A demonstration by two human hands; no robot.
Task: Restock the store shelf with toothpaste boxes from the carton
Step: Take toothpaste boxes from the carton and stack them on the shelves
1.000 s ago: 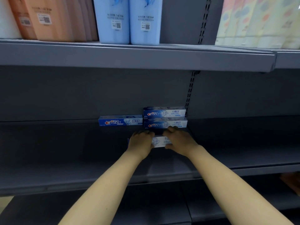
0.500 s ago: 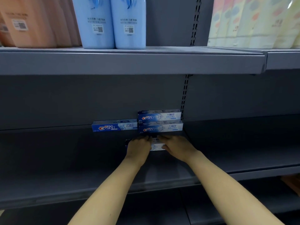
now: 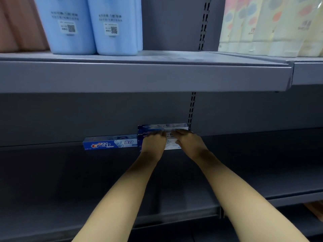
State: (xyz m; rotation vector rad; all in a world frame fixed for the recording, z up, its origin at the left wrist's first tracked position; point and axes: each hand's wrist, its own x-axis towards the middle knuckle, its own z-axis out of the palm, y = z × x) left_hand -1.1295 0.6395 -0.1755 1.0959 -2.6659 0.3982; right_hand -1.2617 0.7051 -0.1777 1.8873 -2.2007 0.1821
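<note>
Both arms reach deep into the middle shelf (image 3: 244,172). Left hand (image 3: 153,142) and right hand (image 3: 188,142) lie against the front of a stack of toothpaste boxes (image 3: 170,145) at the back panel, just left of the slotted upright (image 3: 191,110). I cannot tell whether the fingers grip the stack's top box (image 3: 164,126) or merely press it — motion blur. A single Crest box (image 3: 110,143) lies flat beside the stack's left end, touching it. On the upper shelf (image 3: 139,75) I see blue packs (image 3: 90,25) and pastel packs (image 3: 272,27).
</note>
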